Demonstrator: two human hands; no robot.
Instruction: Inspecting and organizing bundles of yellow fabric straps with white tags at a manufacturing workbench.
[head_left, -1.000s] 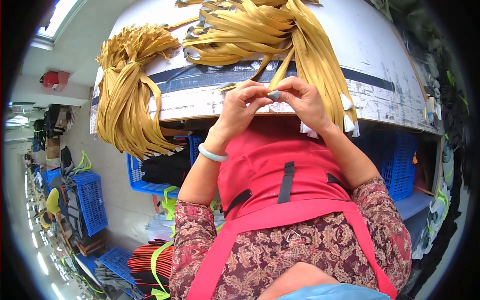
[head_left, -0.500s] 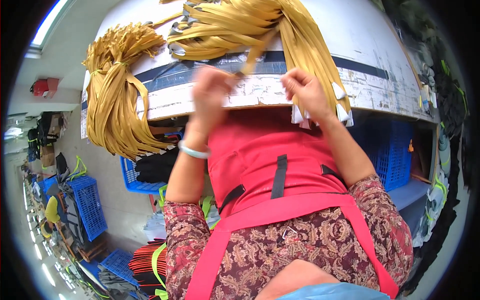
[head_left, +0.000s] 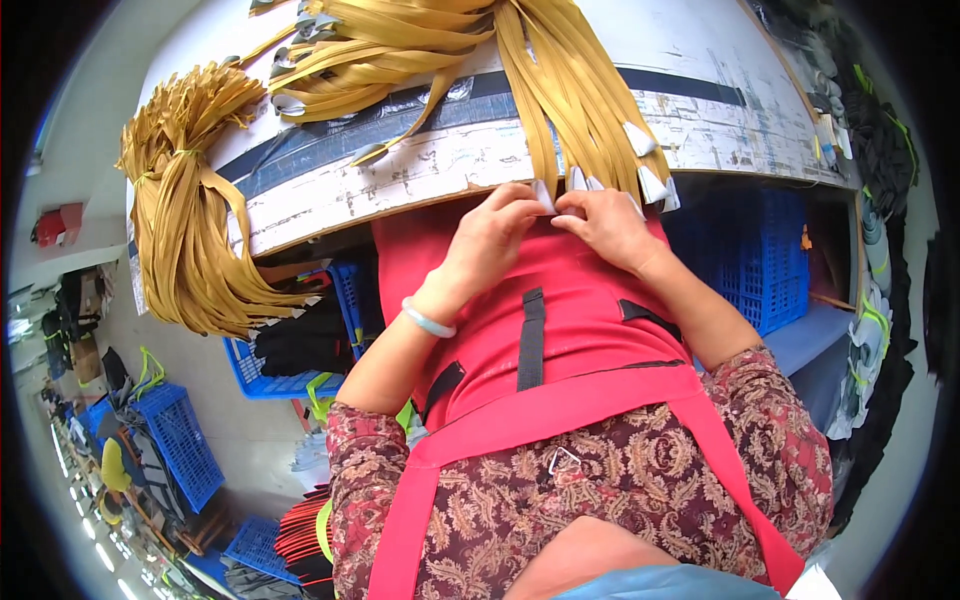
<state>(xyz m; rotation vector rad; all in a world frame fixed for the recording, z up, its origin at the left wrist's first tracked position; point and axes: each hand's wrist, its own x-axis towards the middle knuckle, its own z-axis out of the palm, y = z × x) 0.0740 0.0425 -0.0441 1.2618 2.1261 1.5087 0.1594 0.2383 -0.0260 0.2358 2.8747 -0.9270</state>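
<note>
Left grip (head_left: 485,245): clamped on strap tip (head_left: 543,196); right grip (head_left: 612,230): beside, hold unclear. Tip apparently being worked; steadiness needed.

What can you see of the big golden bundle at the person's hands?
The big golden bundle looks like flat, flexible fabric strips. It lies on the scuffed white table, gathered near the picture's top edge. One part spreads left, with grey tips; another runs toward the person, its white tips mostly at the table's front edge. The left hand appears to pinch one; the right hand is close beside, its exact contact hidden.
</note>
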